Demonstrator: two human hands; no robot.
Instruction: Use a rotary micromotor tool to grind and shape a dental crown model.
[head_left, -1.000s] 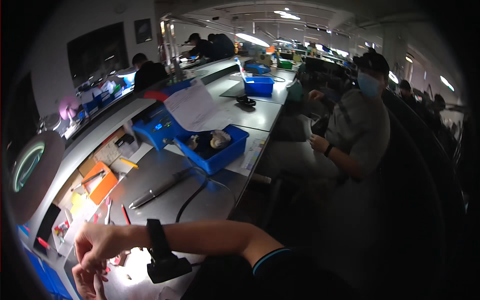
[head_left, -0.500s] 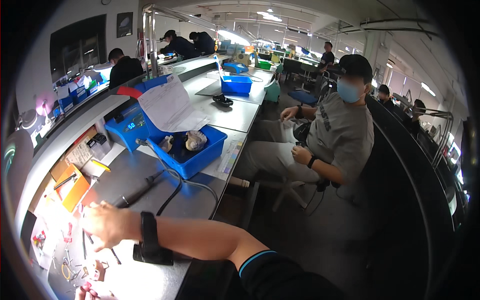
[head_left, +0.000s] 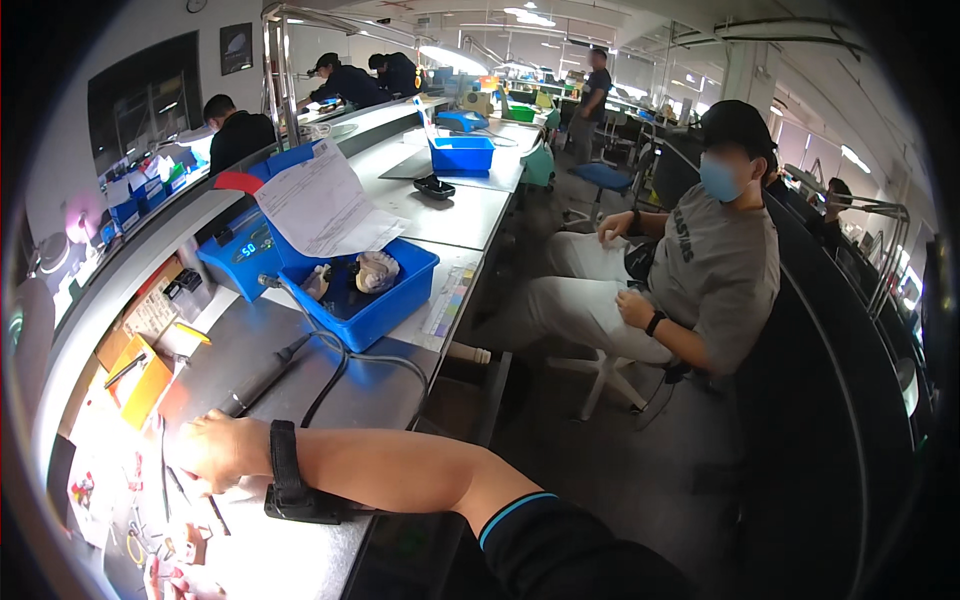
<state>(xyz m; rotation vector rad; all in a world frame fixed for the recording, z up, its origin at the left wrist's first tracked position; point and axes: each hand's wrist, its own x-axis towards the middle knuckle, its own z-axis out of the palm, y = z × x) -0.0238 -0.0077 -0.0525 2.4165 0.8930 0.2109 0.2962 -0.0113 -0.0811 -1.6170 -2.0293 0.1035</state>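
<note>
My right hand (head_left: 215,452) is at the far end of my outstretched arm, over the brightly lit left part of the bench. Its fingers are curled; glare and the back of the hand hide what they hold, if anything. Against its far side lies a dark, pen-shaped motor handpiece (head_left: 262,382) with a black cord (head_left: 345,378). Thin dark stick-like tools (head_left: 215,512) lie beside the hand. At the bottom left, the fingertips of my left hand (head_left: 155,582) close on a small pink piece (head_left: 177,580). A pale block-shaped piece (head_left: 190,545) sits just beyond it.
Dental plaster models (head_left: 376,271) stand in a blue tray (head_left: 390,315) with a paper sheet (head_left: 325,205) above it. A blue control box (head_left: 238,255) and orange holder (head_left: 140,385) line the left. A masked person (head_left: 715,260) sits at right; others are farther back.
The view has shifted slightly. My right hand has moved a little nearer, staying beside the handpiece. The seated person appears farther right; a standing person at the back has shifted left.
</note>
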